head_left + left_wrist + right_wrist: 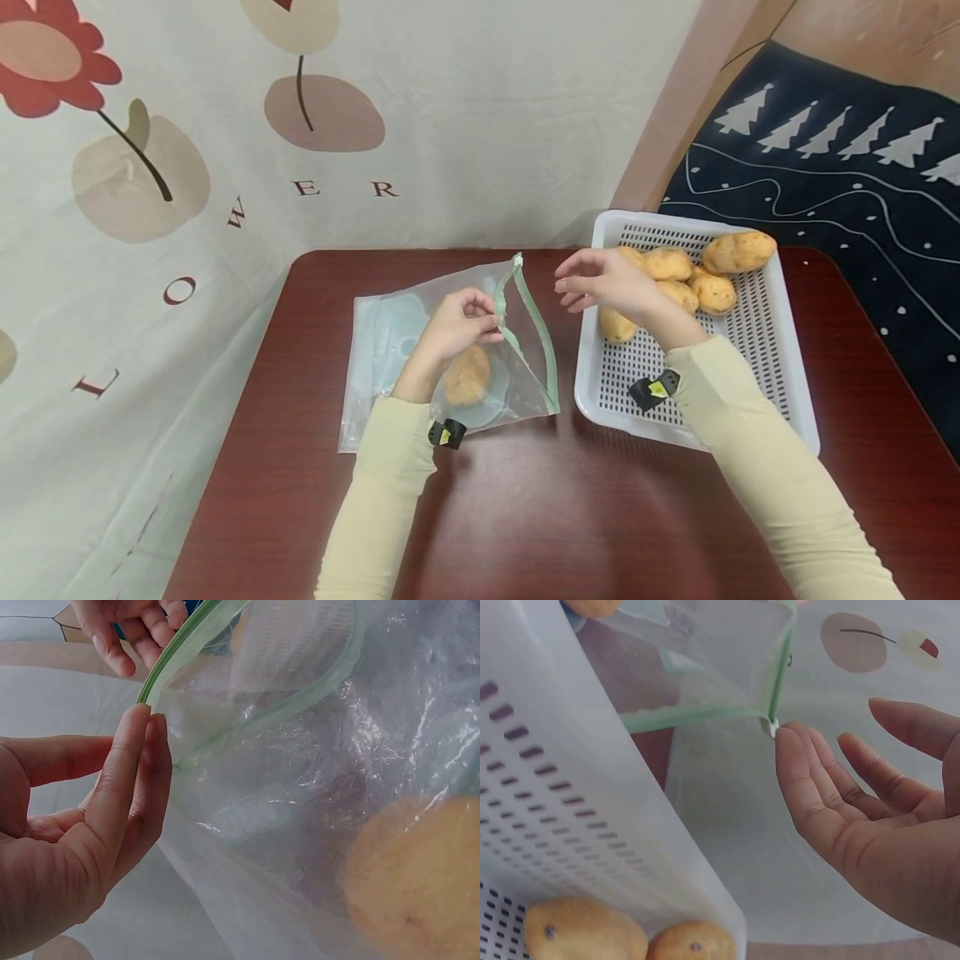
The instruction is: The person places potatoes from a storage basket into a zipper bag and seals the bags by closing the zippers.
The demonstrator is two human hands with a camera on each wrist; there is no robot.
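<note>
Tabletop (525,517) of dark reddish-brown wood fills the lower middle of the head view, set against a pale cloth backdrop (465,108) printed with red and beige flowers and scattered letters. To the right hangs a dark blue cloth (847,200) patterned with white trees and dotted lines.

A clear zip bag (405,367) with a green seal lies on the tabletop, its mouth standing open toward the right. One potato (467,375) sits inside it. The left hand (459,321) pinches the near edge of the bag's green rim between thumb and fingers, holding that side up.

Just right of the bag rests a white perforated basket (757,350) holding several potatoes (697,275) gathered at its far end. The right hand (603,282) hovers between the bag's mouth and the basket with fingers relaxed and spread, holding nothing; in the right wrist view its fingertips (787,739) lie right at the corner of the green seal.
</note>
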